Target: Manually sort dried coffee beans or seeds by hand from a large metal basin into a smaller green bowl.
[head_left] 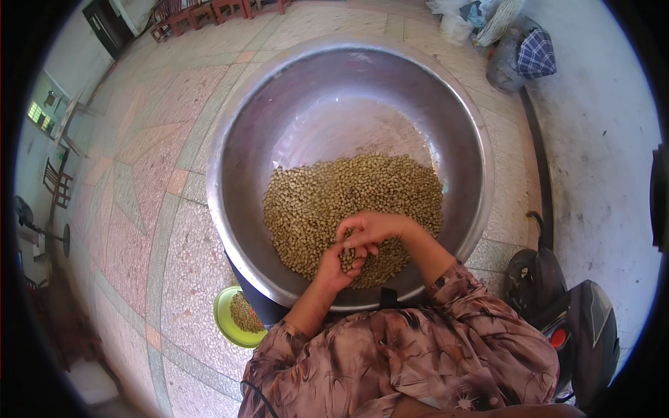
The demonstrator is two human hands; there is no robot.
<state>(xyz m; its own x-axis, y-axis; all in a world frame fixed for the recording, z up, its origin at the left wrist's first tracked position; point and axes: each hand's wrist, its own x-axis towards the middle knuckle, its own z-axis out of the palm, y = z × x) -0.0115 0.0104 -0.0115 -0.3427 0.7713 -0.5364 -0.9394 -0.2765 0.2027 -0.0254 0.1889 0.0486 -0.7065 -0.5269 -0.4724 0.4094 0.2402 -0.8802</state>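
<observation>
Inspected from my remote station: no legible text, label, brand, number or sign. I can read nothing on the basin (245, 160), the bowl (223, 326), the wall (592, 125), the floor (191, 254) or the shirt (390, 352).

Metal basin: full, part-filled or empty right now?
Part-filled: the basin holds beans across its near side; bare metal shows on its far side.

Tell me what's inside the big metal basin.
Small tan bean-like pieces, with the left hand and right hand over them. Beyond, the basin's floor shows; under the pieces it is covered.
</observation>
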